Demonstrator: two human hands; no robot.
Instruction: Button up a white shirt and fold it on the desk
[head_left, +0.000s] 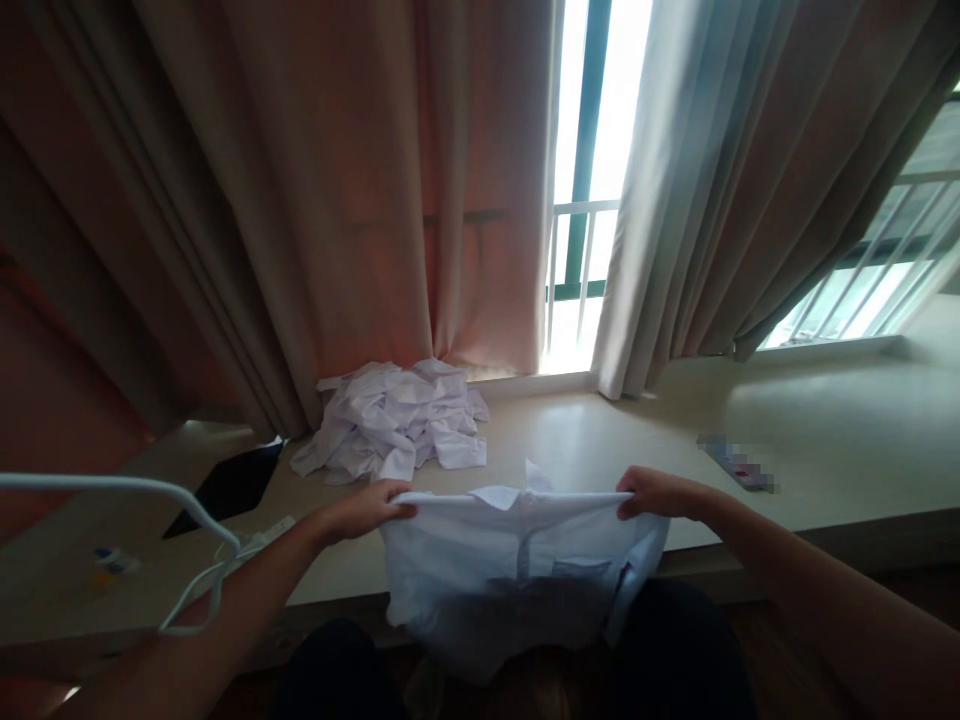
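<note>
A white shirt [480,560] hangs stretched between my two hands, its collar at the top middle and a chest pocket on the right side. My left hand [379,505] is closed on one shoulder of the shirt. The other shoulder is pinched in my right hand [652,492]. The lower part of the shirt drops in front of the ledge, over my knees, and lies in shadow. Just beyond my left hand, a crumpled heap of white cloth [401,420] rests on the ledge.
The pale window ledge [555,430] runs across the view below long curtains [337,180]. A dark flat item [232,485] and a small bottle [112,560] lie at left. A white curved tube [150,484] juts in at left. A small flat packet [739,465] lies at right.
</note>
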